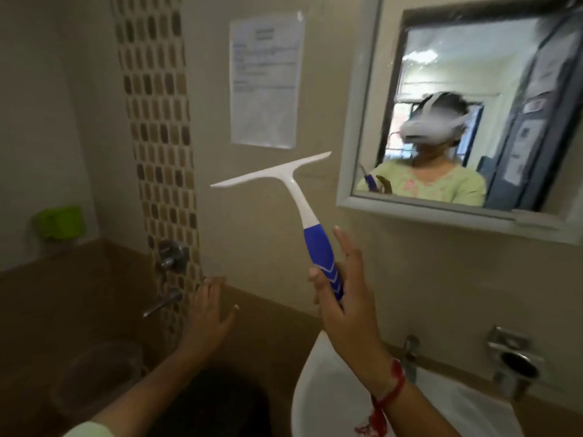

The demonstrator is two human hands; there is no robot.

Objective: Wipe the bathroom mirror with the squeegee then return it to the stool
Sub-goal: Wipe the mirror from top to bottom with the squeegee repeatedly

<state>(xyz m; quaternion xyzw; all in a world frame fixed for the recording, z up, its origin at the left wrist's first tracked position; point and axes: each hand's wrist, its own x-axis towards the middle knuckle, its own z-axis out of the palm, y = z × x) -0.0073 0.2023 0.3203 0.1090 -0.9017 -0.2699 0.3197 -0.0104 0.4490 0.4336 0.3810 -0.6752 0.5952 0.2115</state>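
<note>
Squeegee held up in the right hand, thumb and palm pinching the low end of its blue grip, fingers loosely extended; the white blade tilts in the air, left of the mirror and clear of the glass. Left hand hangs wide and empty over the brown ledge. White basin sits below. A paper notice on the wall is too blurred to read.

Beige wall with a mosaic tile strip, white basin below
</note>
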